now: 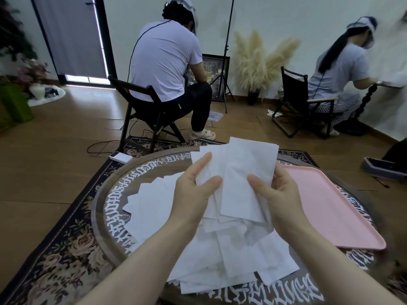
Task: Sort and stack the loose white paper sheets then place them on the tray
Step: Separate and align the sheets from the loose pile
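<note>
Left hand (pixel 193 190) was raised over the round table (pixel 103 208), palm turned inward, thumb (pixel 212 181) in front and index finger (pixel 201 160) stretched up along the held sheets (pixel 242 172), pinching their left edge between thumb and fingers. Loose sheets (pixel 149 208) lay flat on the table just left of and below those fingers, a bigger messy pile (pixel 237 256) spread under both wrists. The held sheets stood roughly upright between the two hands, fanned, tops tilted away. Right hand (pixel 279 192) mirrored the left, thumb (pixel 256 183) pressed on the front of the sheets, other fingers curled behind the right edge, mostly hidden. Both forearms came up from bottom of frame, converging. Pink tray (pixel 330 205) sat on the table just right of the right-hand fingers, not touching the held sheets.
</note>
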